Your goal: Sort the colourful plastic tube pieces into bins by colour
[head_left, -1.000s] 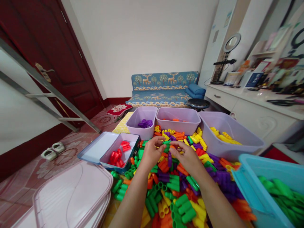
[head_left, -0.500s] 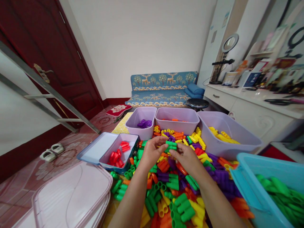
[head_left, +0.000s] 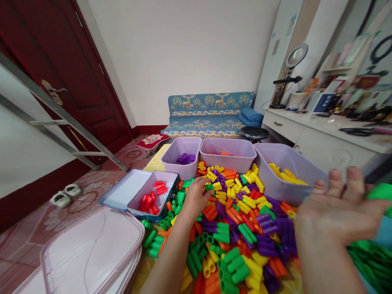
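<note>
My left hand (head_left: 197, 198) is over the middle of a pile of coloured plastic tube-shaped building blocks (head_left: 235, 222), its fingers closed on a small green block (head_left: 209, 187). My right hand (head_left: 339, 208) is raised at the right, over the turquoise bin, with its palm up and fingers spread. A blurred green block (head_left: 381, 191) appears just beside its thumb, apparently loose; contact with the hand is unclear. Several green blocks (head_left: 370, 259) lie in the turquoise bin, which the right hand and wrist partly hide.
Behind the pile stand lilac bins with purple (head_left: 185, 158), orange (head_left: 226, 154) and yellow blocks (head_left: 287, 174). An open case (head_left: 139, 204) with red blocks sits at left, beside stacked lids (head_left: 92, 249). A ladder (head_left: 61, 114), a sofa (head_left: 211, 114) and a dresser (head_left: 321, 134) surround the area.
My hands have moved apart from the green block they both held. The right swung right and opened over the turquoise bin; the left stayed near the pile, shifting slightly.
</note>
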Tool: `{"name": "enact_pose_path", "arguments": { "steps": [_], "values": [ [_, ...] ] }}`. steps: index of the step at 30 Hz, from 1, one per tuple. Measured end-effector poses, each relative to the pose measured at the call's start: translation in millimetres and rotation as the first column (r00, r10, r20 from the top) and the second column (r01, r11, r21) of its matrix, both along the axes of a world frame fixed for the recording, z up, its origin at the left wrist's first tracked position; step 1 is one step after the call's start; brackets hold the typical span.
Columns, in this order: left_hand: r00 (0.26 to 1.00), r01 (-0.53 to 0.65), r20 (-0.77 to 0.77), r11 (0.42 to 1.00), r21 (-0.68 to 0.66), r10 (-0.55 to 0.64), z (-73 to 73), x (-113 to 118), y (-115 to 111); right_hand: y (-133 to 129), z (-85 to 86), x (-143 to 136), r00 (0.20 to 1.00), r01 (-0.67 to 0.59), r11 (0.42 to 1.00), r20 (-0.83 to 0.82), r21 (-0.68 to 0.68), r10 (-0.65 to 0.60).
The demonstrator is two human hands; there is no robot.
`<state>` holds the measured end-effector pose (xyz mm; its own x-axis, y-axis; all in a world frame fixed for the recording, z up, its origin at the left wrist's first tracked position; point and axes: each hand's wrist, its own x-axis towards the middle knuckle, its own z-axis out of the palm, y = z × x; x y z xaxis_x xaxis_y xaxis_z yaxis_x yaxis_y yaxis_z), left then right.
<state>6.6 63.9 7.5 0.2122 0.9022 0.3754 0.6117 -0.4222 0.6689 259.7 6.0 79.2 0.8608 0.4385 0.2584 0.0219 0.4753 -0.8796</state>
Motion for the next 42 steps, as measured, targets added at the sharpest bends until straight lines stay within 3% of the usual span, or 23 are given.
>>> {"name": "enact_pose_path", "arguments": {
  "steps": [3, 6, 10, 12, 15, 19, 21, 23, 25, 27, 29, 36, 42],
  "values": [
    [0.995, 0.074, -0.073, 0.997, -0.003, -0.074, -5.6, 0.8, 1.0, -2.8, -0.5, 3.0, 0.995, 0.061, 0.985, -0.094, 0.160, -0.046],
    [0.987, 0.095, -0.128, 0.995, 0.000, -0.094, -4.5, 2.1, 0.4, 4.3, 0.6, -7.4, 0.994, 0.050, 0.979, -0.106, 0.196, -0.030],
    [0.993, 0.083, -0.095, 0.990, 0.114, -0.072, 18.6, 14.0, -14.4, 11.3, 5.8, -23.5, 0.995, -0.060, 0.950, -0.060, 0.307, 0.082],
    [0.975, 0.224, -0.041, 0.965, 0.138, -0.220, 33.6, 28.4, -30.2, 9.3, 9.3, -28.4, 0.996, -0.058, 0.935, -0.047, 0.350, 0.080],
    [0.859, 0.510, -0.115, 0.852, 0.118, -0.498, 45.0, 58.2, -58.5, 3.7, 13.8, -32.4, 0.997, -0.063, 0.927, -0.020, 0.369, 0.075],
    [0.729, 0.648, -0.391, 0.750, 0.132, -0.561, 29.1, 93.6, -86.0, 0.2, 15.2, -35.3, 0.991, -0.106, 0.926, -0.034, 0.362, 0.127],
    [0.700, 0.660, -0.464, 0.739, 0.131, -0.543, 14.4, 102.7, -91.4, 0.3, 14.3, -37.3, 0.986, -0.128, 0.924, -0.055, 0.361, 0.158],
    [0.729, 0.604, -0.473, 0.790, 0.106, -0.495, 2.3, 105.6, -92.1, 0.9, 13.2, -40.3, 0.979, -0.152, 0.921, -0.071, 0.358, 0.189],
    [0.809, 0.464, -0.438, 0.883, 0.069, -0.391, -3.8, 103.5, -89.5, 1.6, 11.9, -44.2, 0.970, -0.186, 0.920, -0.085, 0.346, 0.228],
    [0.877, 0.297, -0.405, 0.954, 0.033, -0.259, -3.9, 97.7, -84.2, 2.6, 9.9, -48.6, 0.954, -0.246, 0.917, -0.090, 0.315, 0.287],
    [0.907, 0.163, -0.396, 0.987, 0.012, -0.145, -0.5, 89.5, -76.8, 4.2, 6.9, -52.5, 0.935, -0.310, 0.910, -0.085, 0.277, 0.344],
    [0.865, -0.078, -0.496, 0.997, 0.016, 0.076, 13.3, 50.3, -47.3, 12.1, -7.6, -57.8, 0.869, -0.480, 0.870, -0.077, 0.112, 0.489],
    [0.843, -0.219, -0.503, 0.976, -0.004, 0.187, 30.9, 20.1, -31.7, 19.9, -18.0, -60.6, 0.869, -0.493, 0.870, -0.034, 0.016, 0.493]
  ]
}}
